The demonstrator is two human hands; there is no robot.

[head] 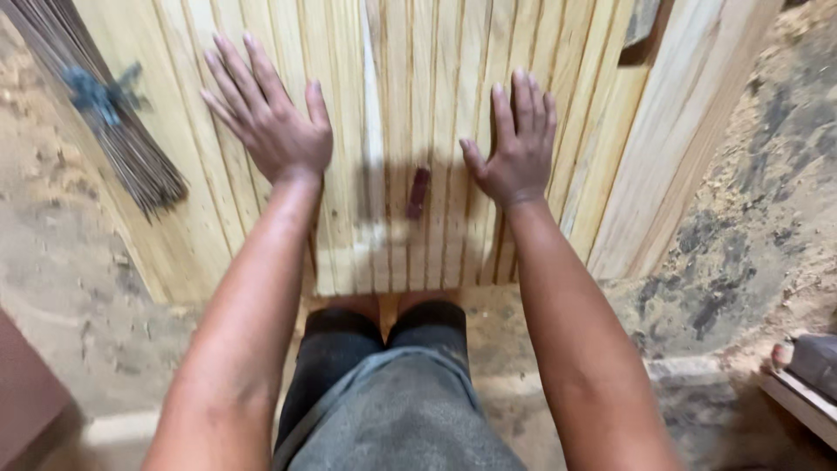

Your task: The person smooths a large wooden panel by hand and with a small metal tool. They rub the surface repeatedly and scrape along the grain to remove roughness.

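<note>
Both hands, left (270, 118) and right (516, 144), flat on slatted wooden panel (410, 105).

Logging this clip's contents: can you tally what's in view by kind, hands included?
Hands flat on the panel: 2, left hand and right hand
Slatted wooden panel: 1
Small dark red piece on the panel: 1
Bundle of thin rods: 1
Total: 5

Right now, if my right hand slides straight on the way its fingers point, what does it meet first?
Nothing in the way, apparently. The right hand lies flat on the wooden slat panel, and ahead only bare slats run to the picture's top edge.
</note>
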